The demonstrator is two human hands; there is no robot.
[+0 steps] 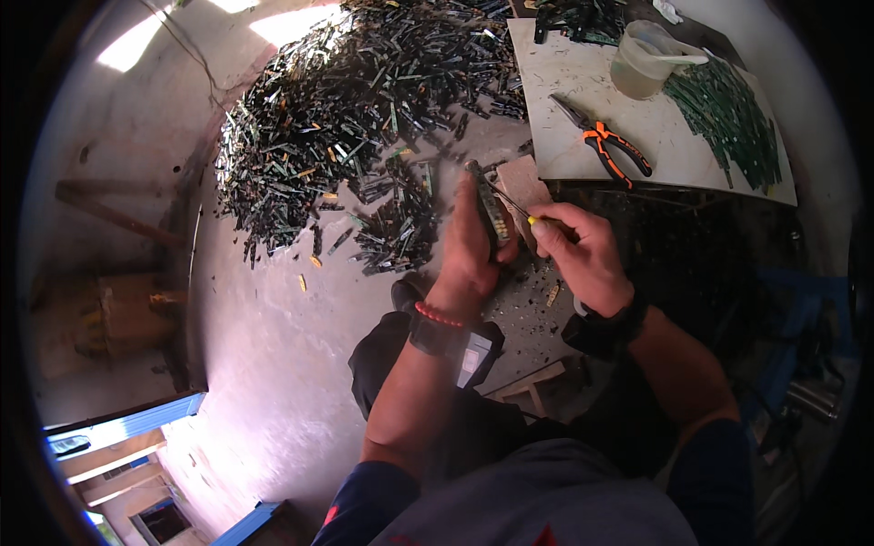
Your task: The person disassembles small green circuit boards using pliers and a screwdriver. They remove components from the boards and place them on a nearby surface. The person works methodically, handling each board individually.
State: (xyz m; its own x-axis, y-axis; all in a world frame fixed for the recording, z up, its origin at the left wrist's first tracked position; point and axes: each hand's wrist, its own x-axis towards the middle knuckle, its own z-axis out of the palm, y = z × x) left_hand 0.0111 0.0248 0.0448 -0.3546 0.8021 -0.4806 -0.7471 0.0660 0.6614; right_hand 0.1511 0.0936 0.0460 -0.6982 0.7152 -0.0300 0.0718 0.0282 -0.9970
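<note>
My left hand (469,246) grips a long dark circuit strip (490,207), held upright in front of me. My right hand (583,250) pinches a thin metal tool with a yellow tip (521,214) and its point touches the strip. Both hands hover over a small pinkish block (526,182) on the floor. A red bead bracelet and a dark watch sit on my left wrist, and a dark watch is on my right wrist.
A big heap of dark and green circuit strips (364,100) covers the floor ahead. A white board (592,118) at upper right carries orange-handled pliers (612,146), a clear plastic cup (642,59) and a stack of green strips (728,118). Wooden pieces (533,387) lie by my knees.
</note>
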